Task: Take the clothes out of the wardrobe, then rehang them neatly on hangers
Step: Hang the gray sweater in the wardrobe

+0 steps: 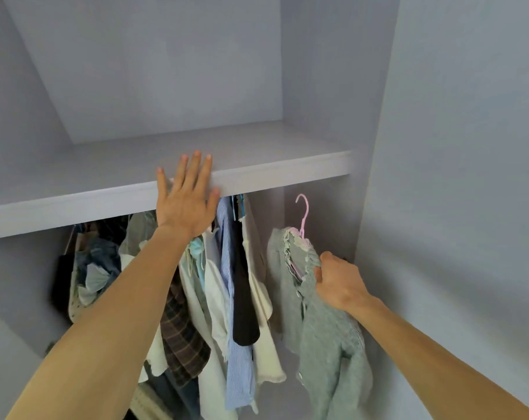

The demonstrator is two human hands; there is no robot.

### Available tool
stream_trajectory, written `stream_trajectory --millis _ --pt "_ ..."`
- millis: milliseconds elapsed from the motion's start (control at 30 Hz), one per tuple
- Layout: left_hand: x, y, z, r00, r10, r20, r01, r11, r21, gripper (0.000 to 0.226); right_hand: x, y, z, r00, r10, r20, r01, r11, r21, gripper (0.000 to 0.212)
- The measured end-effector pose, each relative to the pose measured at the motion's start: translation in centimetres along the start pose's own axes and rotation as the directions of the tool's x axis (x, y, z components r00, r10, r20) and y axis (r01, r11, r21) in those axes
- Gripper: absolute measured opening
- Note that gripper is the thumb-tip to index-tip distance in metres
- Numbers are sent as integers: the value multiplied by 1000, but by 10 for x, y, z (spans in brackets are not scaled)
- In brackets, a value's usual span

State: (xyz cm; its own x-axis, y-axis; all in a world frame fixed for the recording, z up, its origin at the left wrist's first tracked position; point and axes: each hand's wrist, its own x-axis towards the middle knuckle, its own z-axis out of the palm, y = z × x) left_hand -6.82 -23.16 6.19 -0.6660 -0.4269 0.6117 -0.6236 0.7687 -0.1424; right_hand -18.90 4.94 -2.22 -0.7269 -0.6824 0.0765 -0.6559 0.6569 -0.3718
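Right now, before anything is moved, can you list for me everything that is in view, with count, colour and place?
shelf: one, pale grey, above the hanging row
hanger: one, pink, inside the cardigan, its hook on nothing visible
cardigan: one, grey-green knit, right of the hanging row
striped shirt: one, blue and white, middle of the row
black garment: one, black, beside the striped shirt
cream garments: several, cream, around the black garment
checked garment: one, brown, partly behind the left forearm
other clothes: several, blue and pale, far left under the shelf
left hand: one, flat on the shelf's front edge
right hand: one, grips the cardigan at its shoulder
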Motion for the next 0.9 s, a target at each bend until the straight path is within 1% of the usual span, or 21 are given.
stream_trajectory --millis 67,133,233,300,367,433,533,633,700,833,900 --pt "5 -3 25 989 21 -144 -23 1000 -14 62 23 -2 14 1000 5 -16 -5 1000 1 12" --pt "11 -6 45 957 52 -284 -55 998 -2 63 45 -3 28 999 10 -33 -9 1000 3 13" --pt "21 -8 66 879 68 -473 -40 997 69 65 78 1 45 999 12 -40 -12 1000 5 14" --pt "22 -10 78 826 80 -558 -29 995 100 67 98 3 56 997 31 -70 -29 999 31 14" --pt "25 -11 81 800 90 -593 -11 991 135 66 115 0 68 991 71 -115 -65 996 54 13" --pt "25 -9 77 802 87 -591 -4 990 140 65 125 -8 80 983 120 -136 -108 990 88 13" --pt "25 -7 78 800 84 -594 8 989 151 66 144 -20 93 975 131 -181 -109 986 127 15" --pt "27 -10 81 768 75 -637 46 984 172 66 161 -29 99 965 139 -224 -106 983 151 27" --pt "28 -13 85 758 73 -648 55 983 175 67 173 -32 100 956 148 -252 -107 980 170 29" --pt "29 -8 86 719 86 -690 56 982 181 67 192 -43 100 938 109 -329 -56 984 169 28" --pt "29 -9 87 725 84 -684 56 982 180 68 200 -50 101 938 77 -339 -25 988 155 28"
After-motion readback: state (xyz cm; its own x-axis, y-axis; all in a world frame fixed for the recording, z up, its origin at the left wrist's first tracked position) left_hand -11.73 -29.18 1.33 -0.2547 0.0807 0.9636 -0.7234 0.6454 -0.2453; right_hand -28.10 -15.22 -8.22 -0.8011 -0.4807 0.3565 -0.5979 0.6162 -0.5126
